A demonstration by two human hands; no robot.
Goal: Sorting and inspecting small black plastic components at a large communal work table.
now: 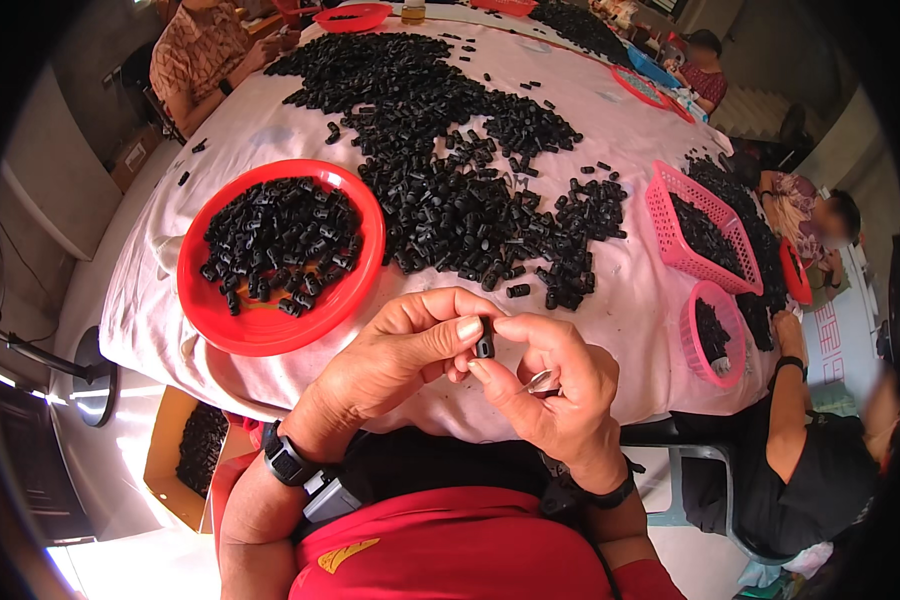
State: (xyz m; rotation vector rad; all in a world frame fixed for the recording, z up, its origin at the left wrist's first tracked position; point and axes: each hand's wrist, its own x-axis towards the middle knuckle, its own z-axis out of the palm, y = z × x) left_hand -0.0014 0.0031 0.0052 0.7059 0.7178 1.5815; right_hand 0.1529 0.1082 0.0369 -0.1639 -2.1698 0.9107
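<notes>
My left hand and my right hand meet in front of my chest, both pinching one small black plastic piece between thumbs and fingertips. A thin metal wire clip lies in my right palm. Just beyond my hands, on the table with a pink cloth, lies a big heap of the same black pieces. A round red tray at my left holds several more of them.
A pink basket and a small round pink basket with black pieces stand at the right. Other people sit around the table: one at the right edge, others at the far side. A cardboard box of pieces sits on the floor at left.
</notes>
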